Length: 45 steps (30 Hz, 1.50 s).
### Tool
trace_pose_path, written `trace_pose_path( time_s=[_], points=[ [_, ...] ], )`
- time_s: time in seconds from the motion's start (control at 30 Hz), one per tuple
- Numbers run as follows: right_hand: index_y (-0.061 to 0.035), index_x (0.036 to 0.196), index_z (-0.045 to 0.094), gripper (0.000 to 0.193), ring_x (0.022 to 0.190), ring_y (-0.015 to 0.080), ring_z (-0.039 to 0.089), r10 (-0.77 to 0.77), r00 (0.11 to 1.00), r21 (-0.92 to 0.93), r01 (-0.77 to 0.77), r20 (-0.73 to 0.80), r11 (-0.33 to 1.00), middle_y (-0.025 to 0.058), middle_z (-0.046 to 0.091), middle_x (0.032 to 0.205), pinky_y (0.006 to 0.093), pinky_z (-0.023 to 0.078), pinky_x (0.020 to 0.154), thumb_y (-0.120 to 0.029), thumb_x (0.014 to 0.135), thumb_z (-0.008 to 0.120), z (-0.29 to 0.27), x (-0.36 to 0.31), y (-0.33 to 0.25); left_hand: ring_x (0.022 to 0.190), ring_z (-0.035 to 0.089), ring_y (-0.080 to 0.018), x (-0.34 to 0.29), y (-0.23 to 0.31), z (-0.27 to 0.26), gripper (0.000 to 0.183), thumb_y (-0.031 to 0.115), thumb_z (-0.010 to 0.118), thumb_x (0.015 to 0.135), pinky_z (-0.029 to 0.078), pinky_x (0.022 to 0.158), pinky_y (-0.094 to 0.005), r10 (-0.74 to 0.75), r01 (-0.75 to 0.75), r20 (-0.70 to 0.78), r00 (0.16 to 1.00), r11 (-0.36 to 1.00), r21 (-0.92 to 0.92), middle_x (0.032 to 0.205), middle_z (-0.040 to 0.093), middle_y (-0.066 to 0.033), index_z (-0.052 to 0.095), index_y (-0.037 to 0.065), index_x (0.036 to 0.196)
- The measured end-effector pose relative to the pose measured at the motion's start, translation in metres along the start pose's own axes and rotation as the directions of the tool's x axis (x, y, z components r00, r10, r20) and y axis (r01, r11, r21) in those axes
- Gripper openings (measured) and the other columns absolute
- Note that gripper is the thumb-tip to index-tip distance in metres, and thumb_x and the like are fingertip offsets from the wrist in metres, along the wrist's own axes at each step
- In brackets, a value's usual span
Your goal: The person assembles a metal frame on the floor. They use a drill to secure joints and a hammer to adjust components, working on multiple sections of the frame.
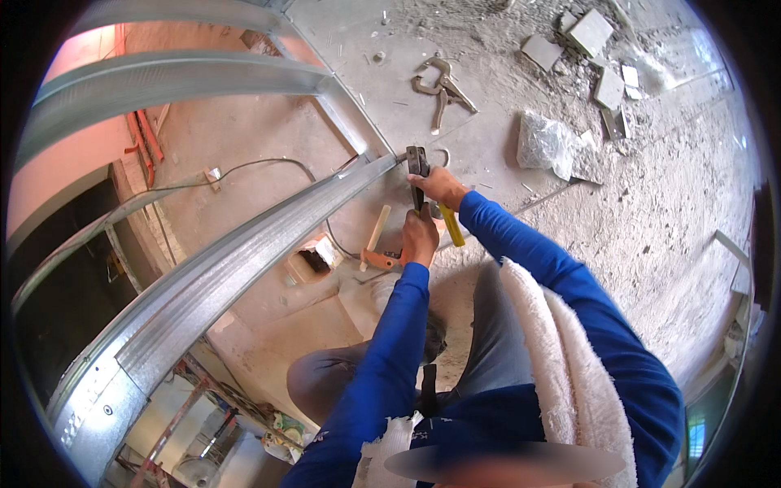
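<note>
"How are the arms placed in the head view?"

"Both arms, in blue sleeves (541,252), stretch forward from the person's body. The left arm goes up nearly straight, and the right one comes slantwise from the right side. The hands meet close together."

"And what do the hands hold?"

"The left hand (421,236) is closed around the lower part of a dark metal tool (416,156). The right hand (444,187) grasps it higher, with bent fingers. Below this hand a yellow handle (451,226) shows; whether it belongs to the same tool, one cannot tell."

"Where is the tool?"

"Its head is just beside the far end of a metal channel (268,213); contact is not clear. Farther off, a locking clamp (443,87) lies on the floor (480,175)."
</note>
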State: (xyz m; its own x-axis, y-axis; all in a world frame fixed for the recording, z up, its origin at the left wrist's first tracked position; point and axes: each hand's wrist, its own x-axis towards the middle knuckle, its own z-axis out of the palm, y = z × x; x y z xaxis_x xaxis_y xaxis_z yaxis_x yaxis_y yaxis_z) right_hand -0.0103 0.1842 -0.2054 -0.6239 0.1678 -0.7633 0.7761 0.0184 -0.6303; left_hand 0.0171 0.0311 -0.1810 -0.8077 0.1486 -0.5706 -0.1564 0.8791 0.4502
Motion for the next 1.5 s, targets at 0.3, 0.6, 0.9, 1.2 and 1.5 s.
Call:
trace_pose_path(
  time_s=[0.3, 0.6, 0.9, 1.2, 1.5],
  points=[
    [0.0082, 0.079, 0.07, 0.078, 0.063, 0.0233, 0.064, 0.134, 0.986, 0.277, -0.157, 0.098, 0.948, 0.0122, 0.067, 0.073, 0.0399, 0.052, 0.062, -0.07, 0.082, 0.069, 0.031, 0.028, 0.019, 0.113, 0.059, -0.0421, -0.024, 0.027, -0.03, 0.083, 0.045, 0.071, 0.082, 0.048, 0.098, -0.0463, 0.035, -0.073, 0.241, 0.97, 0.986, 0.15, 0.121, 0.056, -0.0358, 0.04, -0.015, 0.13],
    [0.0061, 0.072, 0.066, 0.058, 0.061, 0.0255, 0.068, 0.321, 0.94, 0.556, -0.206, -0.118, 0.805, 0.0178, 0.069, 0.071, 0.0369, 0.054, 0.059, -0.049, 0.081, 0.081, 0.078, 0.016, 0.002, 0.084, 0.067, -0.048, -0.008, -0.017, -0.025, 0.036, 0.026, 0.065, 0.09, 0.054, 0.074, -0.0489, 0.209, -0.214, 0.046, 0.977, 0.941, 0.262, 0.088, 0.069, -0.0298, 0.052, -0.004, 0.107],
    [0.0053, 0.107, 0.066, 0.035, 0.082, 0.0264, 0.067, -0.176, 0.946, 0.203, 0.122, 0.271, 0.972, 0.0174, 0.066, 0.093, 0.0359, 0.053, 0.062, -0.021, 0.085, 0.074, -0.059, -0.022, -0.002, 0.084, 0.062, -0.0503, -0.004, -0.018, -0.016, 0.047, 0.041, 0.058, 0.098, 0.047, 0.073, -0.0516, 0.097, -0.099, -0.08, 0.992, 0.995, -0.026, 0.086, 0.064, -0.0318, 0.06, -0.006, 0.088],
    [0.0055, 0.092, 0.069, 0.039, 0.07, 0.0219, 0.068, 0.116, 0.946, 0.65, -0.293, 0.301, 0.701, 0.0117, 0.07, 0.082, 0.0375, 0.054, 0.062, -0.033, 0.09, 0.075, 0.04, 0.002, 0.018, 0.09, 0.067, -0.0373, -0.002, -0.019, -0.02, 0.059, 0.048, 0.061, 0.094, 0.049, 0.078, -0.0466, -0.117, 0.125, 0.047, 0.992, 0.949, -0.29, 0.098, 0.069, -0.0206, 0.056, -0.008, 0.112],
    [0.0033, 0.072, 0.067, 0.047, 0.054, 0.0186, 0.062, 0.232, 0.973, 0.674, -0.167, -0.007, 0.72, 0.01, 0.067, 0.066, 0.036, 0.049, 0.05, -0.039, 0.084, 0.083, 0.075, 0.012, 0.002, 0.102, 0.064, -0.0501, -0.016, 0.016, -0.043, 0.045, 0.022, 0.065, 0.087, 0.051, 0.09, -0.0549, -0.039, -0.001, 0.121, 0.992, 0.951, 0.308, 0.106, 0.064, -0.0373, 0.046, -0.007, 0.115]
  ],
)
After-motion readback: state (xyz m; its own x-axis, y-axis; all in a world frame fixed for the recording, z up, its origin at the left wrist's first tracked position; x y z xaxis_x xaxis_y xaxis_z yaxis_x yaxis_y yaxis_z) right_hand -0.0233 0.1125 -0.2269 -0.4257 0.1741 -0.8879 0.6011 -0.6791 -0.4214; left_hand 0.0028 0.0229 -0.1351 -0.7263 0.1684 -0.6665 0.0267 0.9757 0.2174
